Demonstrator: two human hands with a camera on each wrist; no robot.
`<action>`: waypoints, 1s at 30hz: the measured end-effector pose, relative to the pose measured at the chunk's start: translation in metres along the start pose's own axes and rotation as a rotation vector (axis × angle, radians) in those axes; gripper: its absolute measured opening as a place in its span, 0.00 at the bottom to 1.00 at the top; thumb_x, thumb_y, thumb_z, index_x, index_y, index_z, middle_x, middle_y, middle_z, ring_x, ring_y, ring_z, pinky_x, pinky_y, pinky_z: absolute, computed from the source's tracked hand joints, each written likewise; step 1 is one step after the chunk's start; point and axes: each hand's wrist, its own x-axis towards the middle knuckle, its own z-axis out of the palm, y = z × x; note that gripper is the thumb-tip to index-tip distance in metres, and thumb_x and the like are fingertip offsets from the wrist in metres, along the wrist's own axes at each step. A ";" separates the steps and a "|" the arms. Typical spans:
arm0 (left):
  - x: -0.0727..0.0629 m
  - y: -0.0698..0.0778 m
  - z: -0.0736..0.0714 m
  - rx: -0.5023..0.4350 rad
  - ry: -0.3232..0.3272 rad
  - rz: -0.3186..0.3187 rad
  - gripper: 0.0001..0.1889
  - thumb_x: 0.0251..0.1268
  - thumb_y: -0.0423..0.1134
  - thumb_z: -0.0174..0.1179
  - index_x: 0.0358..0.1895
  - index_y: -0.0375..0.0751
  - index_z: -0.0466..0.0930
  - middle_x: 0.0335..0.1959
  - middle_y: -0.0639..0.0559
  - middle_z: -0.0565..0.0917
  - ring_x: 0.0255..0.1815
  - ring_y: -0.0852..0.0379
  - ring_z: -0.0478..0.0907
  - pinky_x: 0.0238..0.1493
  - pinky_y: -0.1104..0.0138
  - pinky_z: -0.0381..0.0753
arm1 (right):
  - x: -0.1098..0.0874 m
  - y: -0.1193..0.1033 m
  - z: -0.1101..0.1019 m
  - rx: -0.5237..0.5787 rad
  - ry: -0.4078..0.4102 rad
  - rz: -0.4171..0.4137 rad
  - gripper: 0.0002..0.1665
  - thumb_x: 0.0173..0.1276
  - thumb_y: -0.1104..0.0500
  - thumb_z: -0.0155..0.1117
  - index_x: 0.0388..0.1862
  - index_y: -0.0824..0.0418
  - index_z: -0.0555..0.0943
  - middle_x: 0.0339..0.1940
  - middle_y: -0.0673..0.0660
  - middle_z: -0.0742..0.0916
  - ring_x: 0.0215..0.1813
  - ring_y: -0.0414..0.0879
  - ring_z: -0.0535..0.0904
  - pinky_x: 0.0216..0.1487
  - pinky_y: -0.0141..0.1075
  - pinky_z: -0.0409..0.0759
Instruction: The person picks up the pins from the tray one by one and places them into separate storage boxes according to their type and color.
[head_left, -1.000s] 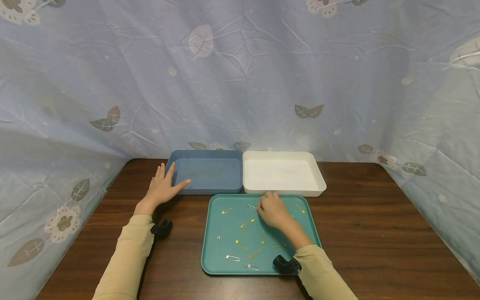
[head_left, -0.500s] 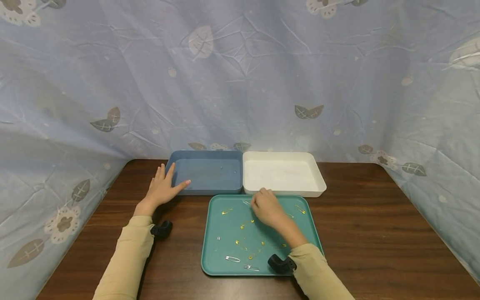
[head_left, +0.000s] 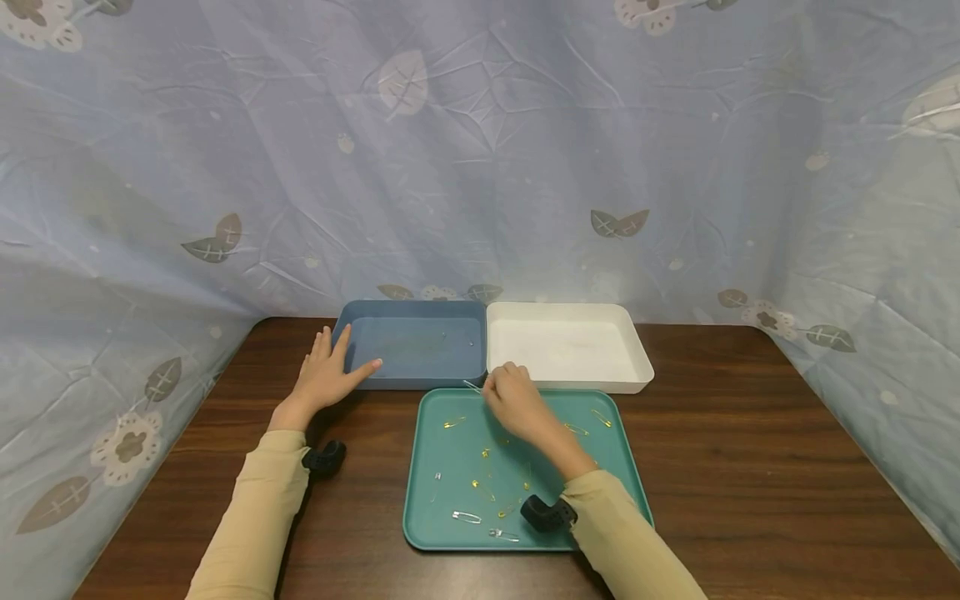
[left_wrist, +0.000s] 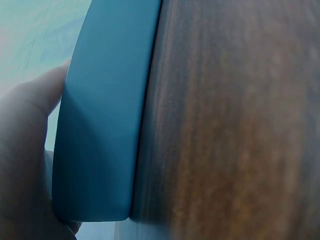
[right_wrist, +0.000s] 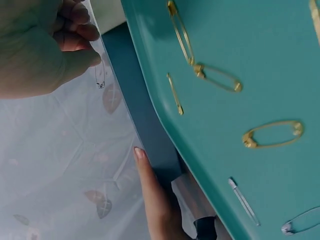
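Between thumb and fingertips my right hand (head_left: 516, 398) pinches a silver safety pin (right_wrist: 100, 82), which sticks out to the left, above the teal tray's back edge. My left hand (head_left: 322, 379) has its fingers spread and straight, at the left end of the blue tray (head_left: 412, 385); in the left wrist view it lies along that wall. Gold safety pins (right_wrist: 272, 134) and a few silver safety pins (head_left: 467, 517) are scattered over the teal tray (head_left: 423, 508). Small shiny bits (head_left: 471, 342) show inside the blue tray. My right forearm hides part of the teal tray.
A white tray (head_left: 572, 387) stands against the blue one's right side, both behind the teal tray on a brown wooden table (head_left: 750, 467). A patterned curtain (head_left: 495, 167) hangs behind and along both sides. Each wrist wears a black camera mount (head_left: 324, 458).
My right hand has picked up the silver safety pin from the teal tray's back part and moved left and up towards the blue tray. My left hand has stayed in place.
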 end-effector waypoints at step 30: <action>0.000 0.002 0.000 0.062 0.005 -0.008 0.52 0.64 0.72 0.46 0.79 0.42 0.36 0.77 0.29 0.30 0.78 0.28 0.30 0.71 0.31 0.38 | 0.091 -0.030 0.007 -0.062 -0.029 -0.025 0.14 0.76 0.62 0.48 0.38 0.65 0.81 0.43 0.61 0.82 0.51 0.55 0.74 0.61 0.46 0.69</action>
